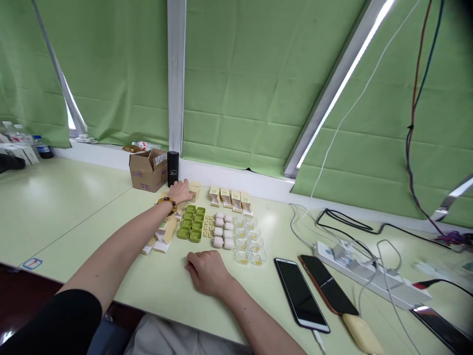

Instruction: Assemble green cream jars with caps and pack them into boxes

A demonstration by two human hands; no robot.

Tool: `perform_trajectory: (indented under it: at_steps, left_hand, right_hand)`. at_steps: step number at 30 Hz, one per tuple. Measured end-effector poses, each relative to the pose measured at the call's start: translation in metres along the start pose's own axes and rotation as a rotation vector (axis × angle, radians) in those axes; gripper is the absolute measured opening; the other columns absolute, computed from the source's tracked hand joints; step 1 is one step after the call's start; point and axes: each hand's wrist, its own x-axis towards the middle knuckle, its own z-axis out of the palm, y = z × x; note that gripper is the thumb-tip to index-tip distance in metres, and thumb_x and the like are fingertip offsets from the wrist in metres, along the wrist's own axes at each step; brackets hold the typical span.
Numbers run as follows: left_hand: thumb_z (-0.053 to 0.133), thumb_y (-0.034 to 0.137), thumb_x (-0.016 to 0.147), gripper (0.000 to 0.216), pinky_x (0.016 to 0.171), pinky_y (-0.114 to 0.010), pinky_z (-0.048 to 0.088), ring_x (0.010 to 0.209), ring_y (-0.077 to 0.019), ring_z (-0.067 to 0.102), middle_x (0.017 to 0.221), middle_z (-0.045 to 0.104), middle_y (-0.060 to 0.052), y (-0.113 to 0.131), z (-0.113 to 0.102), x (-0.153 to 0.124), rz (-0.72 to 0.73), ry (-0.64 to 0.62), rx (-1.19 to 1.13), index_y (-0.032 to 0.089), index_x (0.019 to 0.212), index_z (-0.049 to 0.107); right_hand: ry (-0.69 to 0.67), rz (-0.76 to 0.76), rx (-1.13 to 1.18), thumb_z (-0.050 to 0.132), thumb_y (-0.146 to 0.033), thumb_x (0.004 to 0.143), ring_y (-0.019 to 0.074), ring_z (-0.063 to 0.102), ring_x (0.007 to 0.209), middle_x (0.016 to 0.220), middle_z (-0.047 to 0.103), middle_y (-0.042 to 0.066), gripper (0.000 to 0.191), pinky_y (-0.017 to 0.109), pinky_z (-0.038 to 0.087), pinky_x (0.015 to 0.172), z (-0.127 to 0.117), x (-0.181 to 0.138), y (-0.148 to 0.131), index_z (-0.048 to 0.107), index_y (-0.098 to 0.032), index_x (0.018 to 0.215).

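Note:
My left hand (180, 193) reaches to the far side of the table, its fingers on a small open cream carton (195, 189); the fingertips are partly hidden. My right hand (209, 270) rests closed on the table near the front, with nothing visible in it. Between the hands stand green square cups (190, 224) in two columns. Beside them lie small yellowish pieces (208, 227), pale pink rounded blocks (222, 230) and clear plastic covers (250, 240). More open cartons (231, 198) stand in a row behind. Others (165, 235) lie partly under my left forearm.
A brown cardboard box (148, 170) and a black bottle (173, 169) stand at the back. To the right lie a phone with a white edge (302, 295), another phone (327, 283), a yellow case (362, 334) and a white power strip (369, 276) with tangled cables.

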Motion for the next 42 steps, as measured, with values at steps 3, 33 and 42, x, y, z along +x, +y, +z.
perform_trajectory:
  at_steps: [3, 33, 42]
  left_hand:
    - [0.073, 0.059, 0.084, 0.078, 0.103, -0.05, 0.045, 0.131, -0.0463, 0.056, 0.137, 0.061, -0.031, 0.01, 0.016, 0.014, -0.067, -0.021, -0.057, 0.009, 0.14, 0.049]
    - [0.088, 0.041, 0.083, 0.071, 0.091, -0.04, 0.06, 0.11, -0.0284, 0.073, 0.124, 0.074, -0.013, 0.031, -0.008, -0.155, 0.211, -0.445, -1.926, 0.02, 0.142, 0.054]
    - [0.083, 0.031, 0.09, 0.064, 0.077, -0.03, 0.057, 0.095, -0.023, 0.074, 0.12, 0.075, -0.012, 0.038, 0.013, -0.163, 0.176, -0.538, -2.024, 0.02, 0.146, 0.054]
  right_hand:
    - [-0.002, -0.005, 0.001, 0.059, -0.029, 0.101, 0.0176, 0.071, 0.074, 0.09, 0.079, 0.002, 0.008, 0.032, 0.02, 0.06, 0.001, 0.0, 0.0, 0.061, -0.022, 0.097]
    - [0.768, 0.169, 1.283, 0.081, -0.044, 0.083, 0.0247, 0.065, 0.11, 0.137, 0.061, 0.012, 0.073, 0.035, 0.059, 0.078, 0.002, 0.011, 0.03, 0.046, -0.03, 0.146]
    - [0.828, 0.164, 1.055, 0.082, -0.029, 0.079, 0.0336, 0.051, 0.142, 0.158, 0.048, 0.012, 0.084, 0.056, 0.049, 0.113, -0.001, 0.008, 0.033, 0.042, -0.034, 0.153]
